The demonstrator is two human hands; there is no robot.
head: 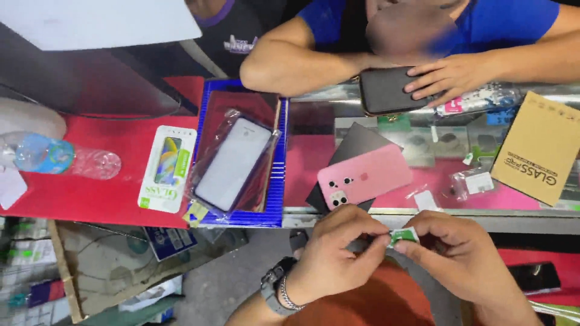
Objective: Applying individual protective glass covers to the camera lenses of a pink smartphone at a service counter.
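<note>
Both my hands meet at the lower middle, pinching a small green and white packet (403, 236) between fingertips. My left hand (335, 250) wears a watch and a bracelet at the wrist; my right hand (462, 253) grips the packet's other side. Just beyond them on the glass counter lies a pink phone (364, 180), back up, resting on a dark sheet (356, 143). Left of it a phone case in a clear plastic bag (232, 164) lies in a blue-edged tray (278, 181).
Another person in a blue shirt leans on the counter's far side, a hand (450, 78) on a black phone (383, 90). A white screen-protector box (167, 168), a plastic bottle (60, 158), a brown cardboard sleeve (538, 148) and small packets (474, 181) lie around.
</note>
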